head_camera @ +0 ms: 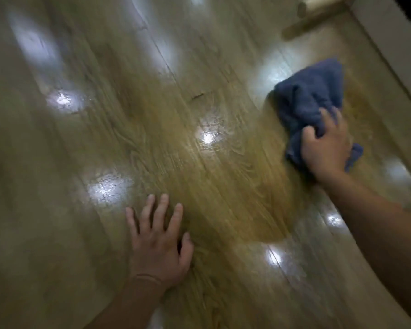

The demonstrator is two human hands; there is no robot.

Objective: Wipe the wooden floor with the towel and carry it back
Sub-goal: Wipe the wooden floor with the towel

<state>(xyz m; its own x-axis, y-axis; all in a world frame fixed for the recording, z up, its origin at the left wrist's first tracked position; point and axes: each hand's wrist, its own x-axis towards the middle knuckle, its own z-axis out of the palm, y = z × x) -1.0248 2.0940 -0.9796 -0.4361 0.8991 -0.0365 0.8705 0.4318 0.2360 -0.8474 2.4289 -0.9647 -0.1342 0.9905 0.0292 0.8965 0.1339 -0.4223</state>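
A crumpled blue towel point(306, 96) lies on the wooden floor point(166, 110) at the right. My right hand point(324, 148) grips the towel's near end, fingers curled into the cloth and pressing it to the boards. My left hand point(158, 243) rests flat on the floor at the lower middle, fingers spread and straight, holding nothing. A darker, damp-looking streak of wood runs between the two hands. The frame is blurred by motion.
Pale wooden furniture legs point(318, 13) stand at the top right. A light baseboard or wall edge point(394, 58) runs down the right side. Bright lamp reflections dot the glossy planks.
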